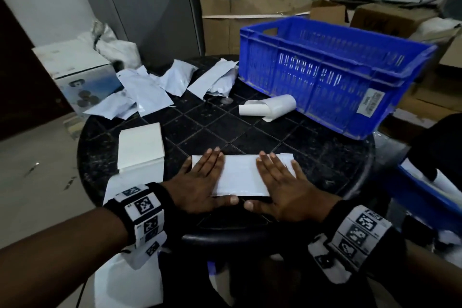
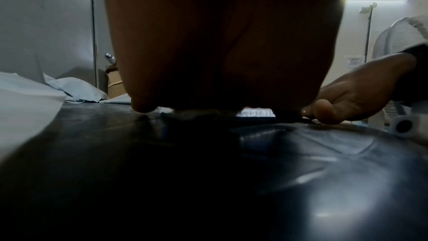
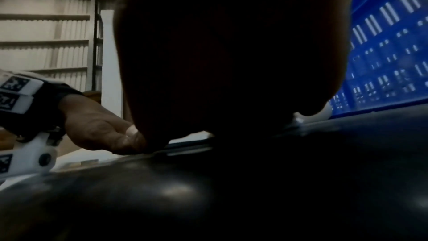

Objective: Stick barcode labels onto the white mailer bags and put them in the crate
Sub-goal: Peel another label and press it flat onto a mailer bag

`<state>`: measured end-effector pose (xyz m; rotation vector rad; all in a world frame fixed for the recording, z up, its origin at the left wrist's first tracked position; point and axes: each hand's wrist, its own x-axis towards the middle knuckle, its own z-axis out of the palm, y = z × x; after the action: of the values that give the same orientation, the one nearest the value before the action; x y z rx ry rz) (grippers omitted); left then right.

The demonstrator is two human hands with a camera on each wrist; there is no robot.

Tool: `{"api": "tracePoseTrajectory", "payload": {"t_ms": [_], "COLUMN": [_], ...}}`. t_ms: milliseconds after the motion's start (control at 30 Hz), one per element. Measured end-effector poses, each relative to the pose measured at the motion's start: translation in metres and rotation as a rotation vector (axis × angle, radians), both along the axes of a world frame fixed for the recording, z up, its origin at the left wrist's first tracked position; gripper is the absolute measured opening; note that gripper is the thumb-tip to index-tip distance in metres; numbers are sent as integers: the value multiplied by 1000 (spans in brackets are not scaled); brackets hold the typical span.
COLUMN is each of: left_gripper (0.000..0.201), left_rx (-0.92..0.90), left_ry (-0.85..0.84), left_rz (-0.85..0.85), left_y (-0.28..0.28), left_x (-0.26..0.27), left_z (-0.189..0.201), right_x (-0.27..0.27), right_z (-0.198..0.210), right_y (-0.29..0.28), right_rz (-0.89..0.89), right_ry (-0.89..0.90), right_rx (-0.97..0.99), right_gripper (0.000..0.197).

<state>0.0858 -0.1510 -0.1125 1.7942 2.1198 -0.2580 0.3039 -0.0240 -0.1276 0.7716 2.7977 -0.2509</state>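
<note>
A white mailer bag lies flat near the front edge of the round black table. My left hand presses flat on its left end with straight fingers. My right hand presses flat on its right end the same way. Both thumbs lie along the bag's near edge. The blue crate stands at the table's back right, tilted over the rim. A curled white label strip lies in front of the crate. In the wrist views each palm is dark and fills the frame.
Several loose white mailer bags are heaped at the table's back left. A white box sits at the left by my left wrist. Cardboard boxes stand behind the table. A fan stands to the right.
</note>
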Motion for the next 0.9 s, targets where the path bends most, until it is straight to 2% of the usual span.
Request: {"api": "tracePoseTrajectory", "payload": {"t_ms": [167, 233, 300, 367, 400, 500, 567, 667, 800, 833, 900], "left_gripper": [121, 115, 104, 87, 78, 62, 64, 82, 101, 94, 63], "left_rx": [-119, -184, -159, 8, 96, 269, 225, 82, 49, 44, 55], "left_ry": [24, 34, -54, -179, -190, -25, 99, 139, 143, 176, 245], "left_rz": [32, 21, 6, 23, 49, 177, 257, 339, 225, 205, 160], "left_y": [-3, -2, -3, -9, -16, -45, -56, -63, -54, -51, -46], "left_x": [10, 15, 9, -15, -33, -99, -135, -163, -167, -166, -162], "left_z": [11, 31, 59, 89, 99, 106, 93, 71, 58, 58, 61], "right_x": [14, 13, 8, -2, -9, -45, -76, -127, -179, -188, -201], "right_z": [15, 29, 43, 61, 71, 92, 97, 94, 79, 74, 65], "right_y": [21, 27, 32, 34, 31, 18, 6, -13, -33, -38, -45], "right_rz": [29, 71, 123, 149, 153, 220, 208, 141, 19, -27, -99], "right_ry": [-128, -231, -285, -208, -119, 247, 372, 350, 327, 329, 350], "right_rx": [-35, -4, 60, 83, 52, -68, -167, -315, -504, -540, -567], "right_gripper": [131, 132, 132, 127, 124, 101, 82, 65, 55, 49, 38]}}
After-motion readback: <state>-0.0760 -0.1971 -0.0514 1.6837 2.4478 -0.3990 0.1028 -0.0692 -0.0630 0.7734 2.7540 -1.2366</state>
